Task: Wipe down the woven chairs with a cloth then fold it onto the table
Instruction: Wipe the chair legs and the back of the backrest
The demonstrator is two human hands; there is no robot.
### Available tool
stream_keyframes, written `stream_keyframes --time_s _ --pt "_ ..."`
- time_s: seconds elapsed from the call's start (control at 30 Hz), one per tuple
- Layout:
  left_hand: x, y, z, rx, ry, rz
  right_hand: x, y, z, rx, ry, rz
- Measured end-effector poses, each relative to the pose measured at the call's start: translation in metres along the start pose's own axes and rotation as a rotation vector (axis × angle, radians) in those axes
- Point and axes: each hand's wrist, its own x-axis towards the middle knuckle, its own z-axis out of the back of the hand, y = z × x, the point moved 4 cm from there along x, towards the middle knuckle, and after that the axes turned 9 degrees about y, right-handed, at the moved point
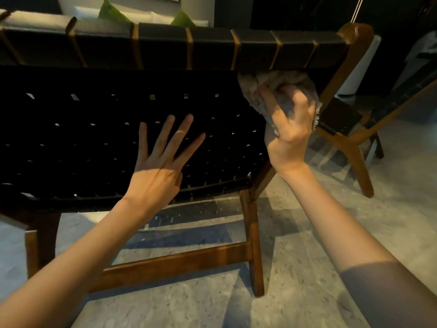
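**At the top corner: cloth (260,88) pressed under the top rail (165,46), left hand (163,159) spread wide**

Up at the top right corner of the woven chair (94,138) sits the right hand (289,133), wrist bent back. Its fingers curl round the bunched cloth and press it to the dark weave just below the top rail. The left hand reaches in lower, toward the middle of the back, fingers straight and fanned out, holding nothing. Whether that palm touches the weave or hovers just off it, I cannot tell.

The right hand covers much of the cloth, and the cloth's upper edge slips into shadow under the rail. The chair's left side runs off the frame.

The cloth is pale beige, fluffy and crumpled into a wad. The weave is black strapping with small gaps, set in a brown wooden frame. A second chair (350,136) stands just beside it at right, on the speckled floor (307,268).
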Motion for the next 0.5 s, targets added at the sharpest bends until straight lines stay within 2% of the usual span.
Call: stream_keyframes --time_s 0.17,0.23,0.5 --pt "0.002 -0.004 -0.004 0.007 0.002 0.014 -0.035 -0.011 -0.024 0.058 0.044 0.104" --pt "0.002 -0.004 -0.006 0.001 0.002 0.015 -0.061 -0.016 -0.040 0.074 0.116 0.137" --pt "0.001 -0.008 -0.013 -0.011 0.017 0.026 -0.169 -0.013 -0.113 -0.037 0.669 0.035"
